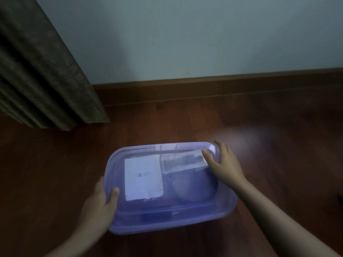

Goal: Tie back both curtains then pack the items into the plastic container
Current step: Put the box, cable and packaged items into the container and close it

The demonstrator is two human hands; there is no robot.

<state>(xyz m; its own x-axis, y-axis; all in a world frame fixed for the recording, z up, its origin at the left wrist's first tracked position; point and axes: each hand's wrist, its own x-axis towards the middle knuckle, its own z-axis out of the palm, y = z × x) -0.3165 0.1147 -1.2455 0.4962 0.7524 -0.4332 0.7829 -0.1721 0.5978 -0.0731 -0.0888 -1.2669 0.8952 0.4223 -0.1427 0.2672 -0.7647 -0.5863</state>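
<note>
The plastic container (172, 188), a see-through bluish tub with a lid (185, 206) on top, sits on the wooden floor (278, 145) near the person, with the wall (185, 43) far behind and a curtain (46, 71) hanging at the far left. Through the lid show a white booklet (143, 179) on the left and a pale packet (183, 162) at the far right. The left hand (104, 199) grips the near-left rim, thumb hooked over the lid. The right hand (222, 160) lies spread and flat on the far-right corner, pressing rather than clasping. The tub looks light and thin-walled, likely to flex and slide on the smooth boards, so the stiffer rim and corners seem the best places to hold and press.
</note>
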